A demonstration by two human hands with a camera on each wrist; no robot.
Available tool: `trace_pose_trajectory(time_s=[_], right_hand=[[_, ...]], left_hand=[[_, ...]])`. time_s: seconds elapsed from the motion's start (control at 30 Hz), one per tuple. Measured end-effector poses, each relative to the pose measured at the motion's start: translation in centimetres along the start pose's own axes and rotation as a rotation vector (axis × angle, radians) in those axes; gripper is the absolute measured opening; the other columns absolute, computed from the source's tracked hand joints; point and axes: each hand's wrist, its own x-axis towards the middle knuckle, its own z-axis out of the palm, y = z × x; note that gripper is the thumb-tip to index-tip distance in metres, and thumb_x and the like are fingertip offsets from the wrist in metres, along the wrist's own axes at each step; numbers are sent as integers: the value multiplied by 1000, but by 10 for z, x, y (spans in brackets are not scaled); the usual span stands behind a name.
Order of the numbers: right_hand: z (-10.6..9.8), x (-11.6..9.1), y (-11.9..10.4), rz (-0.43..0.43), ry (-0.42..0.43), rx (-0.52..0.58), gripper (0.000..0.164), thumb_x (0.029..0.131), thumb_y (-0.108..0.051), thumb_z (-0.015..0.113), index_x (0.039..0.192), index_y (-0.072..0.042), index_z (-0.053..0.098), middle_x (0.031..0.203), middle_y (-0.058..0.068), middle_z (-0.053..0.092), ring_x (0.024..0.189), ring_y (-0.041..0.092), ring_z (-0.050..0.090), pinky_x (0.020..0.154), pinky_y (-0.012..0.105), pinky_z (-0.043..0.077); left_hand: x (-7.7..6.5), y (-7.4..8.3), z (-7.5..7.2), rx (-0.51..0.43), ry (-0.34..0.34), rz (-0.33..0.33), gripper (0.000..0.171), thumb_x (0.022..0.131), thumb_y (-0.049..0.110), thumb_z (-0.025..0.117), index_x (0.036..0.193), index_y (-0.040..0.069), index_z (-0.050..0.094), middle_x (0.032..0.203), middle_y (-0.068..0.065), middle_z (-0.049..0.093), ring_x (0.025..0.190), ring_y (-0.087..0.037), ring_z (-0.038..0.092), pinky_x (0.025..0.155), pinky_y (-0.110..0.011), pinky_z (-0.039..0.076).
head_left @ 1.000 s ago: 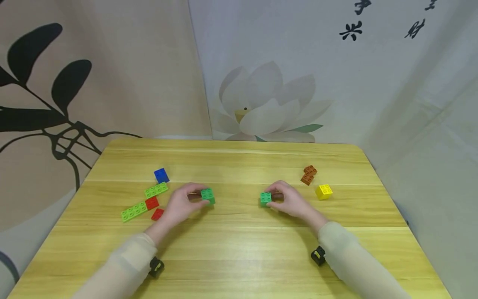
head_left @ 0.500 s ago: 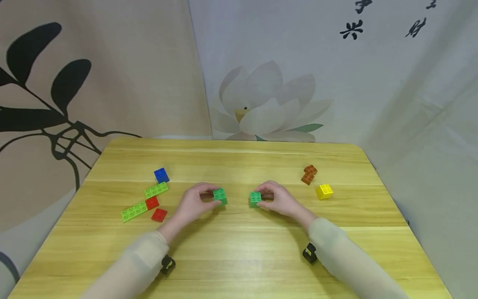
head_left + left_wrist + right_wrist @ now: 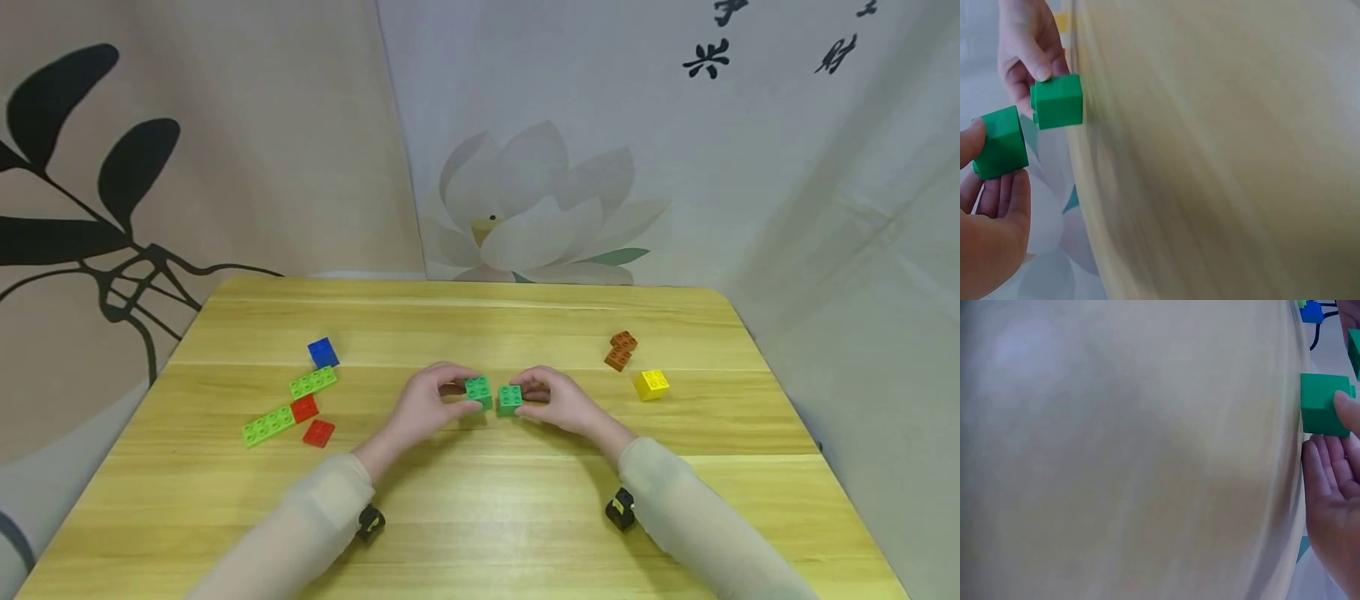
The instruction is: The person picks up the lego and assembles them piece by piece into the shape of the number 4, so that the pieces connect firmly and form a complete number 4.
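Near the middle of the table, my left hand [image 3: 429,402] pinches a green toy brick [image 3: 478,392] between thumb and fingers. Facing it, my right hand [image 3: 557,401] pinches a second green brick [image 3: 509,400] the same way. A narrow gap separates the two bricks, and their studs point up. In the left wrist view, the left hand's brick [image 3: 1001,142] appears slightly tilted beside the other brick [image 3: 1058,102]. The right wrist view shows the right hand's brick [image 3: 1324,404] held by the thumb, with the fingers below; the other brick [image 3: 1354,351] is cut off at the edge.
On the wooden table [image 3: 480,517], a blue brick [image 3: 323,352], light green bricks [image 3: 313,382] and red bricks [image 3: 318,432] lie at the left. Brown bricks [image 3: 618,358] and a yellow brick [image 3: 651,385] lie at the right. A printed cloth [image 3: 555,208] hangs behind.
Both hands have come together with their green bricks. The left moved steadily rightward; the right moved left, then stayed nearly still over the last half second. The gap between the bricks has narrowed.
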Motion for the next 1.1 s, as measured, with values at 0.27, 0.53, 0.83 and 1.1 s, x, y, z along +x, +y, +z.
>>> trace_pose_trajectory(time_s=[0.27,0.53,0.83,1.1], right_hand=[[2,1,-2,8,-10,12,39,84,-2,78,119,3,62,114,13,63,107,29,63,96,34,51],[10,7,-6,-8,-26,-6,40,84,-1,77,119,6,60,113,13,63,107,28,63,95,30,51],[15,9,-12,-16,-31,19,38,84,-2,78,117,7,60,112,15,63,106,31,63,95,34,52],[16,11,-13,-11,-35,24,38,85,-3,78,116,7,60,111,15,62,106,32,63,94,35,53]], left_hand=[[10,7,10,28,-12,27,37,78,-1,82,113,1,71,107,-7,67,97,-22,65,89,-29,54],[16,10,11,44,-27,0,35,80,1,81,113,3,71,107,-6,66,98,-23,64,91,-38,55],[18,8,10,54,-56,-23,34,81,0,80,114,1,71,109,-8,65,99,-25,64,92,-42,54],[18,8,10,58,-73,-21,34,80,-3,79,113,-1,70,109,-9,65,101,-26,64,92,-40,54]])
